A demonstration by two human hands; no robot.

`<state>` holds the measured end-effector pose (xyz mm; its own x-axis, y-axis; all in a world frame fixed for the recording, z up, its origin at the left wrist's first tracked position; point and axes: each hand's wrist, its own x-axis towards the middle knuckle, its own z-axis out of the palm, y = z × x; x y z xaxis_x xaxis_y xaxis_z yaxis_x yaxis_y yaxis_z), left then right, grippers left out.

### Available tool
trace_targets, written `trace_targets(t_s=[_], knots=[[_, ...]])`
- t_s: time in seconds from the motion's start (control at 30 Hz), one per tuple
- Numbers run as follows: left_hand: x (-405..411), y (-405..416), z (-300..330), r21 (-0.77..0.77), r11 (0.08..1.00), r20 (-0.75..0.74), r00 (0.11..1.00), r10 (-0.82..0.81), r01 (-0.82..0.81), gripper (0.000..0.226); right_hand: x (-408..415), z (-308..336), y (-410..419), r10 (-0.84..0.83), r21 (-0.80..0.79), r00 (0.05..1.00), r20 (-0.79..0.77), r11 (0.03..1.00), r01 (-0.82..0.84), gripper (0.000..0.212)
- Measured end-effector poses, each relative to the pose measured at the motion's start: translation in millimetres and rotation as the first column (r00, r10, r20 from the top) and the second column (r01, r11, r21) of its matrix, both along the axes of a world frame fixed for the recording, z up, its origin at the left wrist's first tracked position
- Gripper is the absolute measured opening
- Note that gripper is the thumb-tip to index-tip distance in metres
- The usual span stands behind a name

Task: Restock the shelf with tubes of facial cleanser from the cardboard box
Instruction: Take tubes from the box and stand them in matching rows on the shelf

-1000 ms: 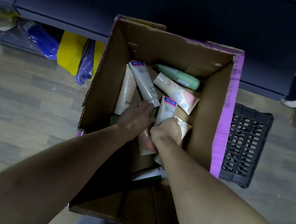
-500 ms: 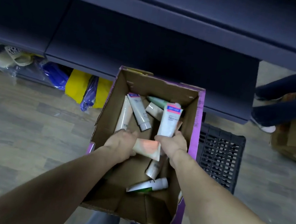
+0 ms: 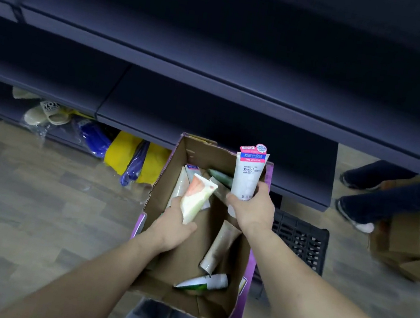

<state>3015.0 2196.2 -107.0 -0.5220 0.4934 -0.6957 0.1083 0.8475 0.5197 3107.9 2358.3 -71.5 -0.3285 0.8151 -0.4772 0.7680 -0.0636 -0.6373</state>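
While both hands hover above the cardboard box [image 3: 217,312], the right hand [image 3: 249,210] grips a white tube [image 3: 247,174] upright, nearer the shelf [image 3: 209,120]; the left hand [image 3: 173,226] clasps a peach tube [image 3: 195,198], tilted.

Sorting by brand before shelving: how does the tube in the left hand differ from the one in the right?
The left tube is cream with a peach patch and leans right; the right tube is white with a pink and blue band, printed "Facial", and stands upright. The right tube is held higher. Both are above the box, each in a closed grip.
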Motion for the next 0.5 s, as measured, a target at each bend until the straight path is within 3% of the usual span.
trace_targets(t_s=[0.27,0.5], knots=[[-8,21,65,0.194,0.973,-0.114,0.982,0.150,-0.126,0.061,3,71,-9,0.197,0.151,0.979,-0.054,0.971,-0.187,0.060],[-10,41,141,0.403,0.900,-0.261,0.922,0.285,-0.164,0.055,3,141,-4,0.255,0.305,0.951,-0.178,0.933,-0.193,0.056]])
